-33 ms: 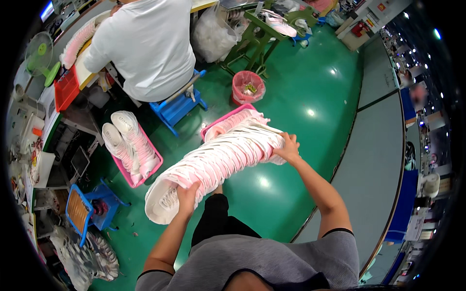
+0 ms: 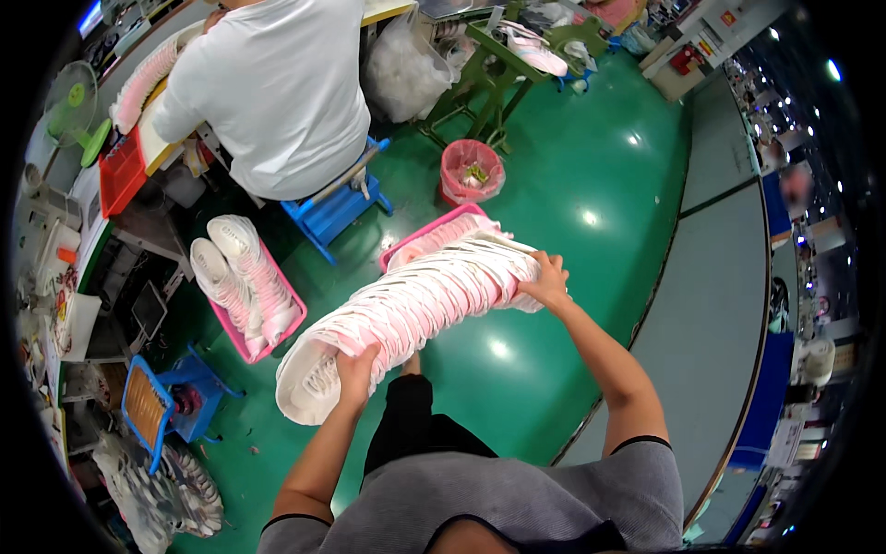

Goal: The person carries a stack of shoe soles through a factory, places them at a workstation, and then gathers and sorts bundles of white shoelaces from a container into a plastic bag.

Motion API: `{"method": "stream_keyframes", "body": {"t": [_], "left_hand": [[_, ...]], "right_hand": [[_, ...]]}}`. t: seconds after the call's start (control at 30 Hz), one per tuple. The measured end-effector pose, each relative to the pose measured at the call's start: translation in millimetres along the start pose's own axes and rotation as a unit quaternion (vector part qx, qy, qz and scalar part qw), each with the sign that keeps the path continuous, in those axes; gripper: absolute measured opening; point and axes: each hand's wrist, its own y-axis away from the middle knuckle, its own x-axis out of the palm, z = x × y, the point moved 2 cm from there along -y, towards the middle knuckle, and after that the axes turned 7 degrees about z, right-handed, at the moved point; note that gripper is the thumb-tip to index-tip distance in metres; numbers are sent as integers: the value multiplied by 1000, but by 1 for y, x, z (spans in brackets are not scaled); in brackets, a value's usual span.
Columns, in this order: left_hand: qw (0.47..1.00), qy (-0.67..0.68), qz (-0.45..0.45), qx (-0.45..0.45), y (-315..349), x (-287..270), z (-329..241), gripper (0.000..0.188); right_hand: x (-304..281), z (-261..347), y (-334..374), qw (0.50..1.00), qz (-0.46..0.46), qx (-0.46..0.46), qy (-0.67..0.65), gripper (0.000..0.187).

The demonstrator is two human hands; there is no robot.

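Note:
A long stack of nested white and pink shoe uppers (image 2: 434, 291) stretches slantwise in front of me, above the green floor. My left hand (image 2: 355, 374) is closed on its near left end, thumb on top, beside the opening of the outermost upper. At the far right end, my right hand (image 2: 546, 282) grips the stack with its fingers wrapped round the edge. The undersides of both grips are hidden. Behind the stack, a pink crate (image 2: 392, 254) holding more uppers is partly covered by it.
Left of the stack lies another pink crate (image 2: 297, 319) with two rows of uppers. A person in a white shirt (image 2: 286, 92) sits on a blue stool (image 2: 337, 217) at a workbench. A pink bin (image 2: 472, 171), a second blue stool (image 2: 194, 402) and a grey partition (image 2: 706, 295) stand around.
Both hands keep their hold on the stack of shoe uppers. The crate and stools at the left appear slightly farther left in the view.

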Motion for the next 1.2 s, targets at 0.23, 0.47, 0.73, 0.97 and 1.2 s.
{"method": "stream_keyframes", "body": {"t": [0.23, 0.47, 0.73, 0.97, 1.2], "left_hand": [[997, 66, -19, 27, -199, 63, 44, 51], [994, 81, -54, -48, -367, 72, 191, 50], [969, -40, -147, -193, -386, 62, 375, 31], [945, -46, -154, -286, -382, 78, 397, 37], [967, -72, -162, -185, -366, 100, 436, 44]], "right_hand": [[14, -16, -237, 997, -7, -54, 61, 77], [123, -61, -425, 988, 70, -98, 93, 77], [271, -125, -428, 945, 248, 66, 204, 71], [299, -143, -434, 921, 256, 67, 286, 69], [322, -160, -441, 898, 288, 42, 329, 71]]}}
